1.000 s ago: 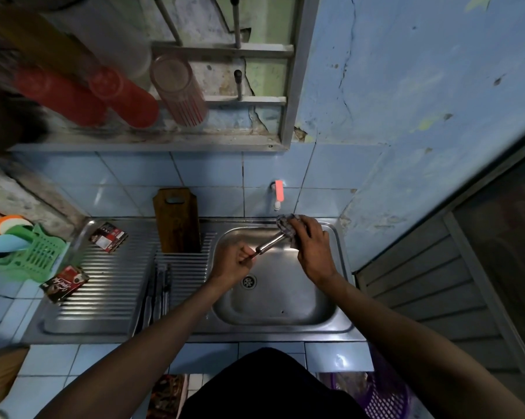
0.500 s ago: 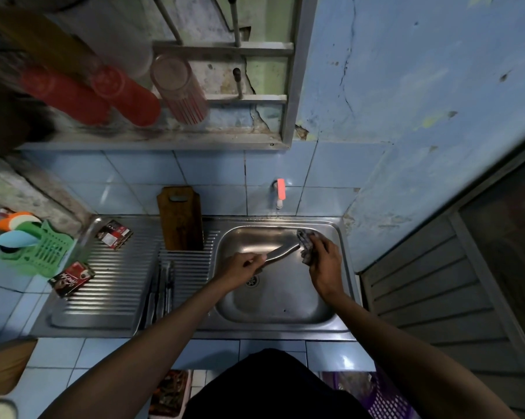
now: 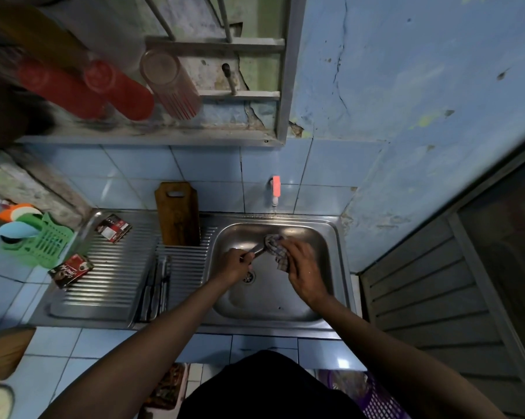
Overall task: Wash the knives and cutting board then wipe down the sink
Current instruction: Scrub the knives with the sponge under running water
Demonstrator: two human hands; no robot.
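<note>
Reading from left to right, we see a green basket [image 3: 39,241] at nine o'clock of the draining board, two sachets [image 3: 71,270] on its ridges, several knives [image 3: 156,287] lying side by side at the board's inner edge, and the wooden cutting board [image 3: 179,213] propped upright against the tiles at eleven o'clock of the sink [image 3: 273,300]. Over the basin, the left hand [image 3: 232,266] is curled round the handle of a knife [image 3: 256,250], its blade pointing toward two o'clock. The right hand [image 3: 300,269] is closed on a checked cloth [image 3: 276,249] wrapped about the blade. The red-handled tap [image 3: 275,189] stands at twelve o'clock (whether water runs we cannot tell). We judge the step in hand to be wiping this blade: it goes best with the handle held firm, the cloth folded over the spine and not the edge, and strokes drawn from handle to tip, away from the fingers. Against the frame half a second earlier, the cloth now sits nearer the handle and covers more of the blade, and the right hand lies lower in the basin. The cutting board and the knives on the draining board have not moved.
</note>
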